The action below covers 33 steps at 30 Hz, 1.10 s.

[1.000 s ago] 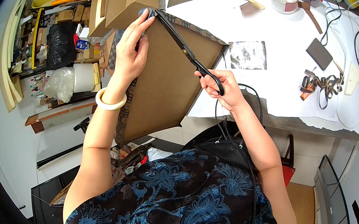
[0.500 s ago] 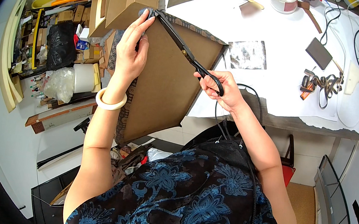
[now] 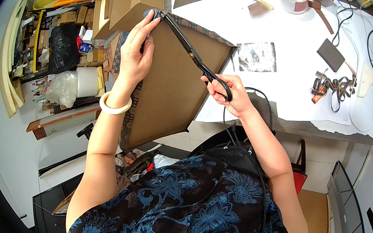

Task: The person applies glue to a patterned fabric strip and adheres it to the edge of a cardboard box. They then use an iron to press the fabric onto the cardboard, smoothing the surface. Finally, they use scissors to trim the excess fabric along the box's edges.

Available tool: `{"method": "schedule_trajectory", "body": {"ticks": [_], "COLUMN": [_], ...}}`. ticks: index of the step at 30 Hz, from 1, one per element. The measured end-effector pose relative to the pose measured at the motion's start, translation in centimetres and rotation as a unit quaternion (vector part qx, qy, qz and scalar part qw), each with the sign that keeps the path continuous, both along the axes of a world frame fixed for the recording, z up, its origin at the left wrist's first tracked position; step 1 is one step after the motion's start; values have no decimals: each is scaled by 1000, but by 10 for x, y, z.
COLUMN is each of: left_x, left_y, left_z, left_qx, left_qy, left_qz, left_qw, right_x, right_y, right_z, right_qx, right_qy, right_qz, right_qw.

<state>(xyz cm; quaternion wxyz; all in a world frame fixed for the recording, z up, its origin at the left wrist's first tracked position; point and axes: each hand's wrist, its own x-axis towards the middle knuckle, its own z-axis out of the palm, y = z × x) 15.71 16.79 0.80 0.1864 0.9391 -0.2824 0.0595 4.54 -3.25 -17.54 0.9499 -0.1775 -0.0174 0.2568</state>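
Note:
A large brown board [image 3: 178, 72] with patterned dark fabric [image 3: 203, 29] folded over its edges lies tilted in front of me. My left hand [image 3: 137, 54] is at its far left corner, fingers together against a small dark fabric flap [image 3: 149, 14] there, which they partly hide. My right hand [image 3: 228, 93] is wrapped round the handles of long black scissors [image 3: 192, 56]. The scissors slant across the board, blades pointing to that corner, with their tips beside my left fingertips. Whether the tips touch the fabric cannot be made out.
An open brown cardboard box form [image 3: 133, 2] stands just beyond my left fingers. White paper [image 3: 290, 93] covers the table on the right, with a grey-printed sheet [image 3: 257, 56], a dark block [image 3: 331, 55], coiled straps [image 3: 335, 91] and cables. Crowded shelves [image 3: 63, 46] stand at left.
The scissors and my right hand have shifted very slightly, the blades looking nearly closed in both frames. My left hand stays at the same corner.

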Motion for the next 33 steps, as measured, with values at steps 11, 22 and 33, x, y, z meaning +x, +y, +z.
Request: {"method": "schedule_trajectory", "body": {"ticks": [11,22,33], "left_x": [2,2,-2], "left_y": [8,7,3], "left_z": [-1,1,3], "left_qx": [-70,-40,-20], "left_qy": [7,-26,-47], "left_qz": [13,0,10], "left_qw": [997,999,999], "right_x": [-3,-13,-3], "right_y": [-48,-27,-6], "right_z": [-47,-8,10], "right_qx": [-295,-338,-455], "right_qy": [28,-130,-199], "right_qz": [-290,-241,-265], "right_qw": [910,900,827]}}
